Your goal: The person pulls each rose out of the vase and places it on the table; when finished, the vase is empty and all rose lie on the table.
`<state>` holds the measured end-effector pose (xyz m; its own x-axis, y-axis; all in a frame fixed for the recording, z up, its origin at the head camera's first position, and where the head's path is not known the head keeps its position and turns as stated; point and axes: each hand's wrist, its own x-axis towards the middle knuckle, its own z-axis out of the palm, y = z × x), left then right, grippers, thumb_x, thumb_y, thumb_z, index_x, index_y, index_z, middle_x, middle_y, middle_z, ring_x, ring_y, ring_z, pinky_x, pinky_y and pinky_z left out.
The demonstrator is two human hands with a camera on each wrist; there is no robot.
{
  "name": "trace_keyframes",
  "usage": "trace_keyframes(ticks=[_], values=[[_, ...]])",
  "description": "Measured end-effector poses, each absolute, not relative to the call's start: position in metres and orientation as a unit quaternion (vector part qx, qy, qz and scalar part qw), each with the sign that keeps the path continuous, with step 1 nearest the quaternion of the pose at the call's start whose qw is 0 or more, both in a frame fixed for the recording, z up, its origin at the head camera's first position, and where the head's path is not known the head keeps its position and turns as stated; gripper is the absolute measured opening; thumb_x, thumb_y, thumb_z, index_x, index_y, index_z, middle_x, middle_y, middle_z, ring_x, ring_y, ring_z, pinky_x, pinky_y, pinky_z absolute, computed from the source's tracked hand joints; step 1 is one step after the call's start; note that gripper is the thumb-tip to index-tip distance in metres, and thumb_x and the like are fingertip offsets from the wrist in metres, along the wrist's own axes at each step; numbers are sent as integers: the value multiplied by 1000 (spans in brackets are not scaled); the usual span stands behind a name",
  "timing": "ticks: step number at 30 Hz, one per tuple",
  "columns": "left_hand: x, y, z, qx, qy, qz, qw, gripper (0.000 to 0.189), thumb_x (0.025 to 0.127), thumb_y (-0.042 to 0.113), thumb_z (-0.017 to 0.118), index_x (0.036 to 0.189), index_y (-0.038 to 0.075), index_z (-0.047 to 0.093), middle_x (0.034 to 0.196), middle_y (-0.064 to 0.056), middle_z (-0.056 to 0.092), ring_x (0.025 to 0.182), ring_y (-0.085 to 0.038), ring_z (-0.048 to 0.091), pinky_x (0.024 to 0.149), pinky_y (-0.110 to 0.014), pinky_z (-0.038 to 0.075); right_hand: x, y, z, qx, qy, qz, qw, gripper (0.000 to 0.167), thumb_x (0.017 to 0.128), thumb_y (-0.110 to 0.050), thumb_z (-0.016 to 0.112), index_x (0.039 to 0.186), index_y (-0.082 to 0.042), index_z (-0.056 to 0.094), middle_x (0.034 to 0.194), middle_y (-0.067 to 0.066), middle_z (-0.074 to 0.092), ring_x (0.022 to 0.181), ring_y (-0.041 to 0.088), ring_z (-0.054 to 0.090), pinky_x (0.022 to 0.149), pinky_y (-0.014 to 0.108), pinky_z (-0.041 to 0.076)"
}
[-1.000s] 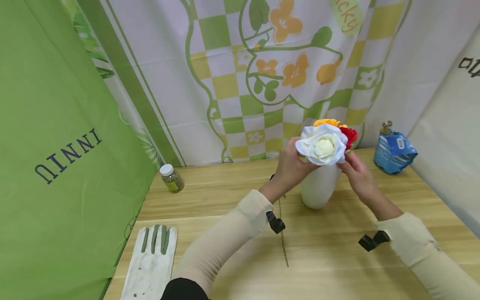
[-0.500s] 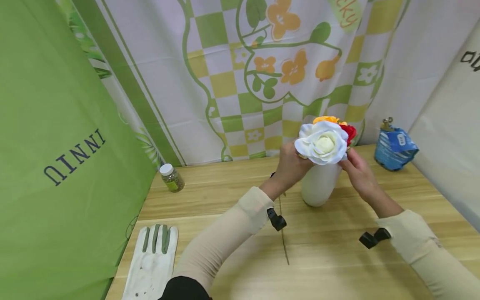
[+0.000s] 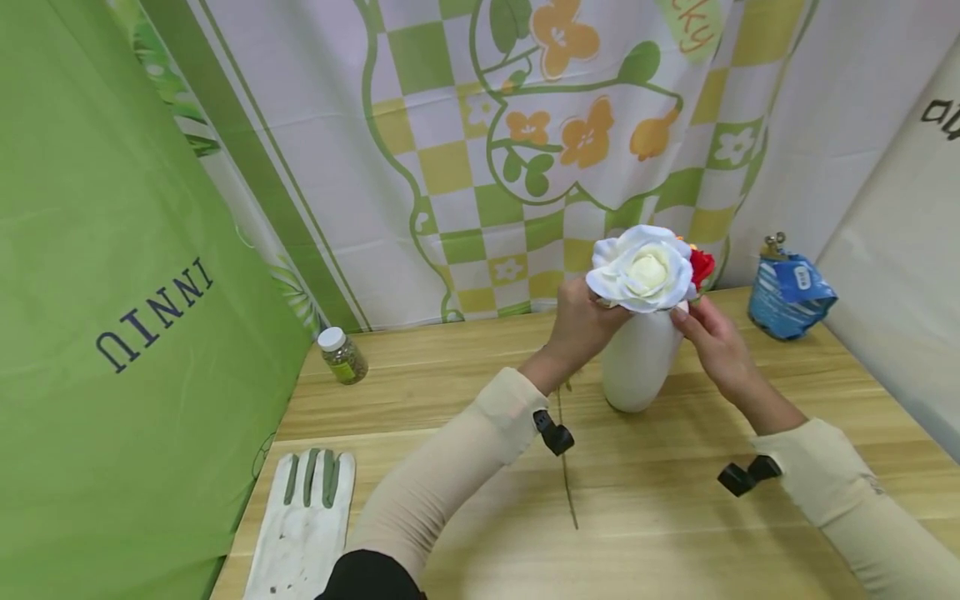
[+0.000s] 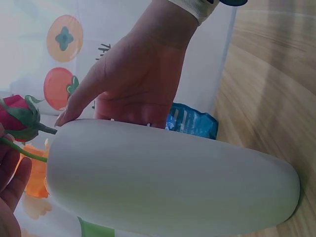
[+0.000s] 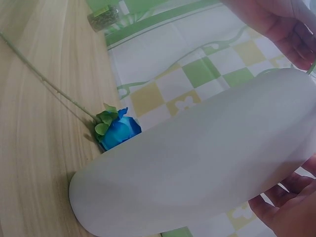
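A white rose (image 3: 647, 268) at the mouth of the vase (image 3: 637, 367), a hand on each

The left hand (image 3: 585, 321) pinches a green stem (image 4: 32, 155), apparently the white rose's, its fingers narrow on it just above the opening. The right hand (image 3: 716, 342) holds the vase near its top, thumb at the rim. The vase stands upright on the table (image 3: 465, 358), with a red rose (image 3: 701, 265) and an orange flower (image 4: 35, 173) at its mouth (how deep their stems reach is hidden). Held only up high, this tall shape could tip, I judge, if the stem is pushed sideways while the right hand slackens; the stem might also snag among the others and lift the red rose. Farther out, a blue rose (image 5: 120, 132) lies near the vase, liable to be crushed by a topple
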<state>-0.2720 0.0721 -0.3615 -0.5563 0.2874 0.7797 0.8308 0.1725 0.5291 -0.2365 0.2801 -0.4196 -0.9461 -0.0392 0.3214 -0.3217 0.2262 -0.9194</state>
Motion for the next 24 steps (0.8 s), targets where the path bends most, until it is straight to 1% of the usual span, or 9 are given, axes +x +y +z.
trace_keyframes(ticks=[3,5,8,11,16,20,24], values=[[-272,72,-361,-388,-713,-519,266,31,79,1,77,106,-13,69,97,-24,76,91,-30,75,83,-8,53,-236,281,-419,112,-778,607,112,42,107,-23,46,148,-16,44,122,-31,51,112,-11,49,89,2,43],[-272,71,-360,-389,-712,-519,268,29,81,1,76,106,-13,70,96,-24,76,89,-29,75,82,-8,53,-236,281,-419,112,-780,605,112,40,107,-23,46,147,-19,46,122,-31,50,112,-11,49,89,1,43],[-272,71,-359,-390,-714,-512,275,27,82,2,76,105,-11,71,95,-23,76,87,-28,75,80,-8,53,-236,281,-420,115,-773,613,116,32,107,-22,46,138,-27,50,121,-31,52,112,-10,50,88,2,43],[-273,71,-358,-391,-716,-505,282,25,83,3,76,104,-11,72,95,-22,76,88,-27,76,81,-8,54,-237,280,-421,121,-763,623,121,29,107,-19,46,133,-32,52,120,-30,54,111,-9,50,88,3,43],[-274,72,-358,-390,-713,-507,288,25,83,2,74,104,-12,72,97,-23,76,93,-29,76,85,-9,54,-238,279,-423,124,-750,638,124,30,106,-16,47,129,-34,53,119,-29,57,110,-7,51,87,4,43],[-275,73,-357,-399,-713,-494,297,24,84,2,75,104,-10,73,99,-22,76,94,-28,76,86,-8,53,-237,279,-423,121,-747,642,126,28,106,-17,47,125,-35,54,116,-28,58,109,-7,52,87,4,43],[-277,74,-355,-410,-715,-480,299,23,84,1,74,105,-9,73,103,-22,76,94,-27,76,86,-6,52,-236,278,-422,120,-750,638,123,28,106,-20,47,132,-30,54,119,-28,56,112,-8,51,87,4,44]])
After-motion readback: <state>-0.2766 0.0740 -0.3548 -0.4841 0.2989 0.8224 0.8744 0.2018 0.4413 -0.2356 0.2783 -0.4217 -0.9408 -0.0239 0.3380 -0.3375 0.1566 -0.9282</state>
